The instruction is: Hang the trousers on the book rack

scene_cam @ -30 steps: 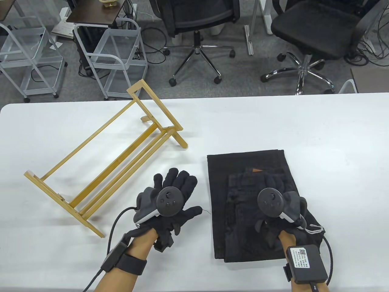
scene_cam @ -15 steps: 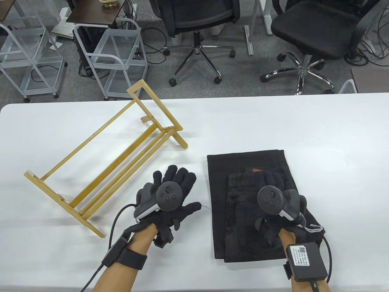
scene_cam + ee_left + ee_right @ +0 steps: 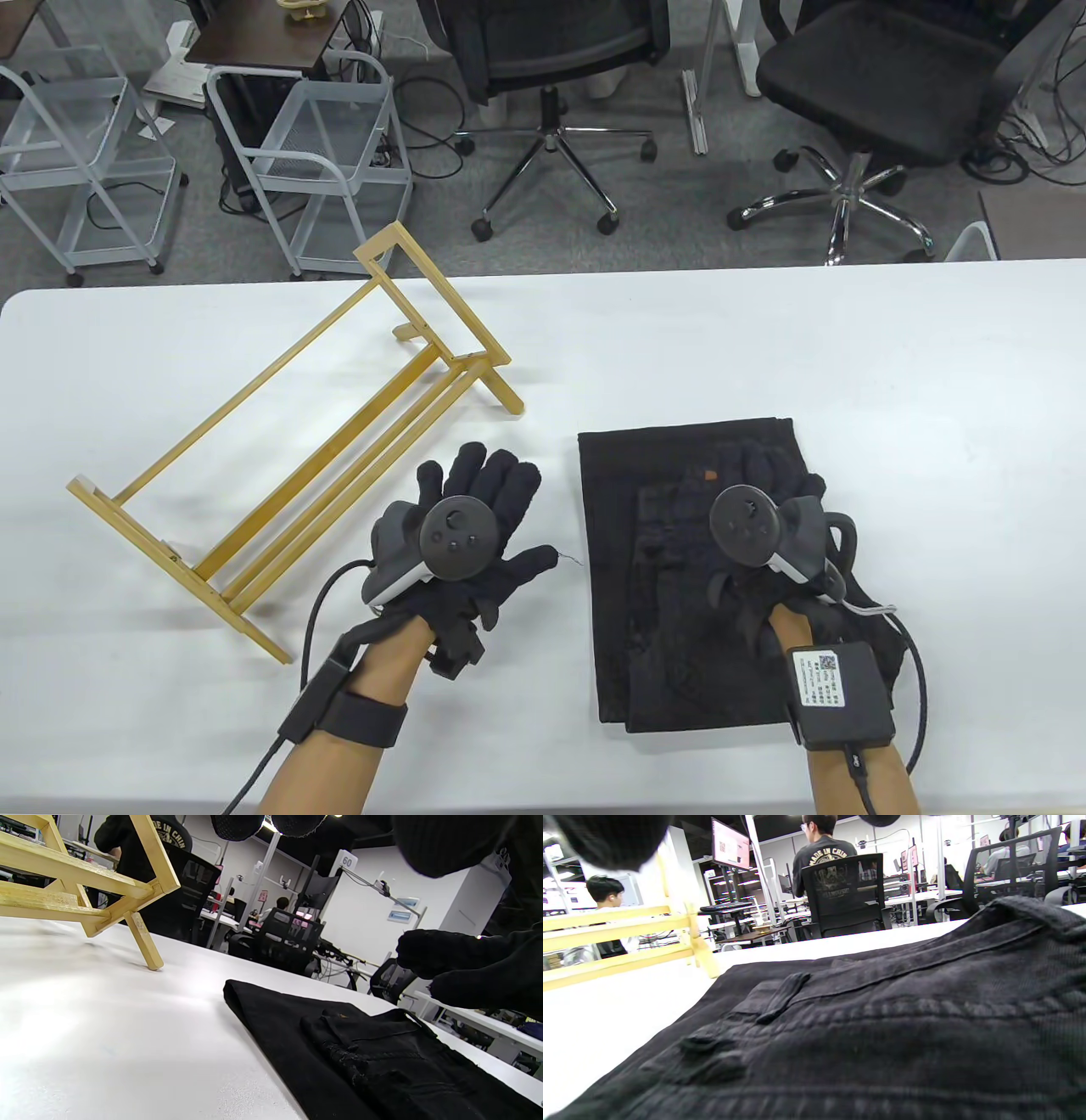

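The task looks barely begun. On the left of the white table [image 3: 891, 356] the wooden book rack [image 3: 280, 458] stands bare, no cloth on any of its rails. The left hand [image 3: 475, 543] hovers or rests palm-down between rack and garment (contact with the table cannot be told), fingers [image 3: 488, 475] loosely spread and holding nothing. To the right, the black trousers [image 3: 653, 543] lie folded flat, well apart from the rack. The right hand [image 3: 764, 526] lies over them near the waistband, palm down; its fingers are lost against the dark cloth, so whether they grip cannot be told. Lifting, carrying and draping all remain.
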Demonstrator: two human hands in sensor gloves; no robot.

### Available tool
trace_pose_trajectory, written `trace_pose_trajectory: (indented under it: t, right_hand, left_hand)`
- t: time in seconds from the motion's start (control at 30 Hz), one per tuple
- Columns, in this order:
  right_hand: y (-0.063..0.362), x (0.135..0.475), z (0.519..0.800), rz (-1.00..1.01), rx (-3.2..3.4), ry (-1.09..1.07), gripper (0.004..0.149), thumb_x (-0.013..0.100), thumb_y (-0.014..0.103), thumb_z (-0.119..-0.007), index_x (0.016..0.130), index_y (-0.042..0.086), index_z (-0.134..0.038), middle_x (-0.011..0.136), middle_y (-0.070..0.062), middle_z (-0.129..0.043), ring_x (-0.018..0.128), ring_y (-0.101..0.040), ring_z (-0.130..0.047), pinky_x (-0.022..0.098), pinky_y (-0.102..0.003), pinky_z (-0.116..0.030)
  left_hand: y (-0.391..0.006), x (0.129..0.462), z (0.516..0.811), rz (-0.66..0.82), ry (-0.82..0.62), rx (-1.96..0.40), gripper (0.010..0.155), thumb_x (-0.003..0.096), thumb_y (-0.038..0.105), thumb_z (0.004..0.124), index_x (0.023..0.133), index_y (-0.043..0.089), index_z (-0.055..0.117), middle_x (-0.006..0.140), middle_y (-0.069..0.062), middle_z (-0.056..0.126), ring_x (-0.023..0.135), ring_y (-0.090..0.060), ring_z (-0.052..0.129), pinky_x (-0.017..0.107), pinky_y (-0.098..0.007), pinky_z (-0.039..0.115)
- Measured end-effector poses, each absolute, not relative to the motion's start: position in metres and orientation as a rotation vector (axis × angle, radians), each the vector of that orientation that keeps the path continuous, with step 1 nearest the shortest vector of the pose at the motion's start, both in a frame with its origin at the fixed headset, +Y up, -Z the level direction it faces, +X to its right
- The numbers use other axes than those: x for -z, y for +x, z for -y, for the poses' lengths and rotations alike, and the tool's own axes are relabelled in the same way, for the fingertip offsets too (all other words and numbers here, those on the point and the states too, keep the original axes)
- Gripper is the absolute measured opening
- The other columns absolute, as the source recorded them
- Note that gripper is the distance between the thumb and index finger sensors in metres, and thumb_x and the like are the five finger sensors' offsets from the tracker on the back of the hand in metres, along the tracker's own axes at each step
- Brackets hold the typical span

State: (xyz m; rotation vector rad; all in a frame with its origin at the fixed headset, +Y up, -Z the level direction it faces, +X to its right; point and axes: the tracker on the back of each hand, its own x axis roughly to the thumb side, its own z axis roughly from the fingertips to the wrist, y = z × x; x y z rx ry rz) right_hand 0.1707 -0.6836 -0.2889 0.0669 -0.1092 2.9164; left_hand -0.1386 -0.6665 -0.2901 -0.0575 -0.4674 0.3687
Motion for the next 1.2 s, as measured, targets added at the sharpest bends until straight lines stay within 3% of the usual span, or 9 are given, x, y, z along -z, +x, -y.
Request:
trace_pose_trajectory:
  t: [0.17, 0.37, 0.6, 0.8, 0.9, 1.0, 1.2]
  right_hand:
    - [0.186, 0.304, 0.687, 0.059, -2.931, -0.074, 0.108, 0.029, 0.066, -0.078, 0.101, 0.002, -0.029, 0.108, -0.028, -0.034, 0.097, -0.058, -0.040, 0.058, -0.082, -0.037]
    - [0.210, 0.318, 0.709, -0.245, -2.990, -0.358, 0.113, 0.029, 0.060, -0.085, 0.100, 0.000, -0.020, 0.108, -0.029, -0.033, 0.095, -0.059, -0.043, 0.058, -0.081, -0.041]
    - [0.237, 0.318, 0.727, -0.417, -2.901, -0.593, 0.113, 0.032, 0.062, -0.081, 0.099, -0.001, -0.017, 0.107, -0.033, -0.025, 0.093, -0.065, -0.036, 0.058, -0.081, -0.039]
    - [0.258, 0.310, 0.741, -0.519, -2.631, -0.684, 0.113, 0.033, 0.062, -0.080, 0.098, -0.003, -0.014, 0.105, -0.036, -0.021, 0.090, -0.069, -0.038, 0.056, -0.080, -0.049]
    - [0.265, 0.306, 0.745, -0.557, -2.582, -0.706, 0.112, 0.034, 0.062, -0.079, 0.098, -0.004, -0.015, 0.104, -0.036, -0.026, 0.089, -0.063, -0.044, 0.054, -0.073, -0.061]
    - [0.267, 0.304, 0.743, -0.444, -2.596, -0.761, 0.110, 0.032, 0.058, -0.084, 0.098, -0.006, -0.023, 0.102, -0.035, -0.042, 0.081, -0.054, -0.062, 0.050, -0.064, -0.071]
    - [0.265, 0.304, 0.740, -0.409, -2.575, -0.809, 0.108, 0.029, 0.052, -0.091, 0.097, -0.009, -0.033, 0.094, -0.031, -0.063, 0.067, -0.039, -0.084, 0.045, -0.058, -0.077]
  left_hand:
    - [-0.138, 0.291, 0.667, 0.460, -0.067, -0.362, 0.088, 0.0341, 0.068, 0.071, 0.105, 0.026, 0.040, 0.118, -0.004, 0.042, 0.114, -0.039, 0.027, 0.072, -0.069, 0.017]
    - [-0.134, 0.292, 0.670, 0.461, -0.081, -0.354, 0.088, 0.0341, 0.067, 0.071, 0.106, 0.026, 0.040, 0.118, -0.005, 0.042, 0.114, -0.039, 0.028, 0.072, -0.069, 0.017]
    - [-0.128, 0.292, 0.676, 0.464, -0.108, -0.314, 0.088, 0.0342, 0.067, 0.071, 0.105, 0.026, 0.040, 0.118, -0.005, 0.042, 0.114, -0.039, 0.027, 0.072, -0.069, 0.016]
    - [-0.127, 0.290, 0.679, 0.461, -0.122, -0.300, 0.088, 0.0343, 0.067, 0.071, 0.105, 0.026, 0.041, 0.118, -0.006, 0.043, 0.114, -0.040, 0.027, 0.071, -0.069, 0.016]
    - [-0.127, 0.288, 0.680, 0.459, -0.131, -0.294, 0.088, 0.0346, 0.067, 0.071, 0.105, 0.025, 0.041, 0.118, -0.006, 0.043, 0.113, -0.040, 0.028, 0.071, -0.069, 0.016]
    - [-0.127, 0.286, 0.681, 0.460, -0.143, -0.286, 0.087, 0.0349, 0.067, 0.071, 0.105, 0.025, 0.041, 0.118, -0.006, 0.042, 0.113, -0.040, 0.027, 0.071, -0.069, 0.016]
    - [-0.128, 0.280, 0.679, 0.462, -0.139, -0.293, 0.086, 0.0353, 0.066, 0.071, 0.105, 0.025, 0.042, 0.118, -0.006, 0.044, 0.113, -0.040, 0.028, 0.071, -0.069, 0.016]
